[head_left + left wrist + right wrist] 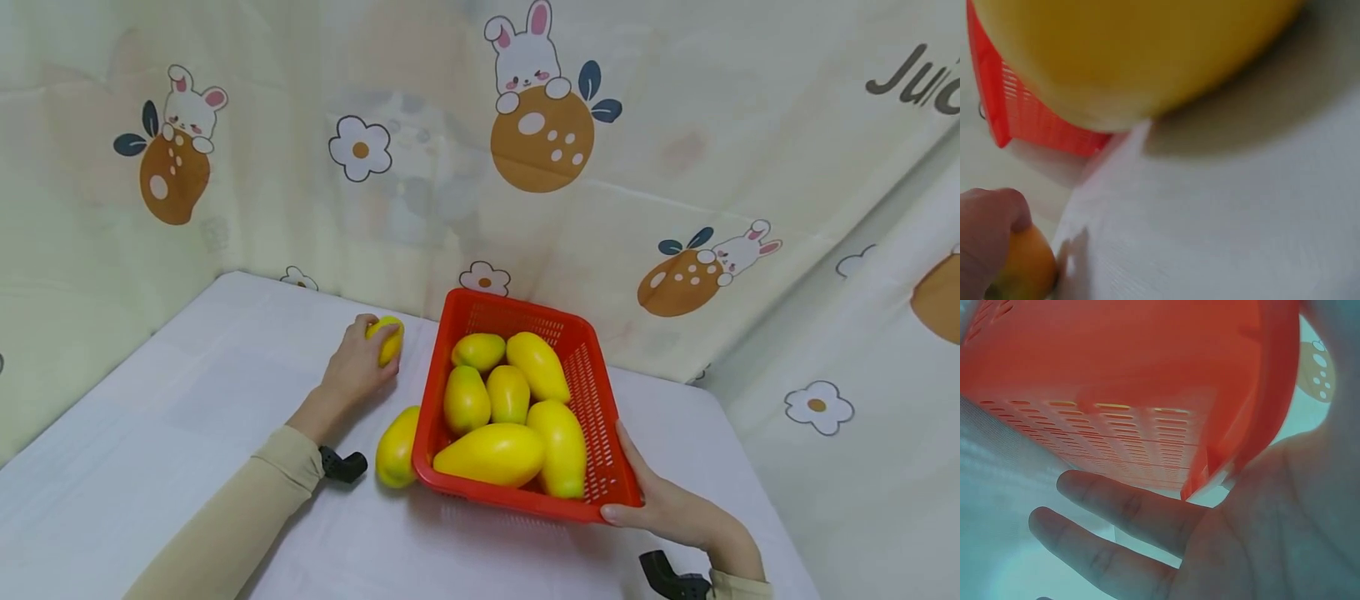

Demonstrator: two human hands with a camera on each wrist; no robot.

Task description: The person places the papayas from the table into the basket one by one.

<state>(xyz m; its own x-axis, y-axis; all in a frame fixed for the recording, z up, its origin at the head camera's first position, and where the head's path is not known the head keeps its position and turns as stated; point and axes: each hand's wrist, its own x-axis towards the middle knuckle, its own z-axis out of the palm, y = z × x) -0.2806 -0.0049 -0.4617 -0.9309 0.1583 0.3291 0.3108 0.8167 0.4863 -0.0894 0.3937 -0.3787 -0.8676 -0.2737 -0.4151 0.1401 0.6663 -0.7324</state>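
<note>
My left hand (358, 358) grips a yellow mango (386, 340) near the back edge of the table, left of a red plastic basket (517, 502). In the left wrist view, the thumb (991, 219) curls over this mango (1030, 265). Several yellow mangoes (491, 455) lie inside the basket. Another mango (396, 450) sits outside, against its left side, and looms large in the left wrist view. My right hand (667, 502) holds the basket's near right corner, thumb at the front rim. Two of its fingers (1104, 562) extend straight beside the slotted wall in the right wrist view.
A white cloth (180, 417) covers the table. Behind and at both sides hangs a pale curtain (420, 208) printed with rabbits, fruit and flowers. A black device (343, 465) is strapped to the left wrist, and a similar one (671, 577) to the right.
</note>
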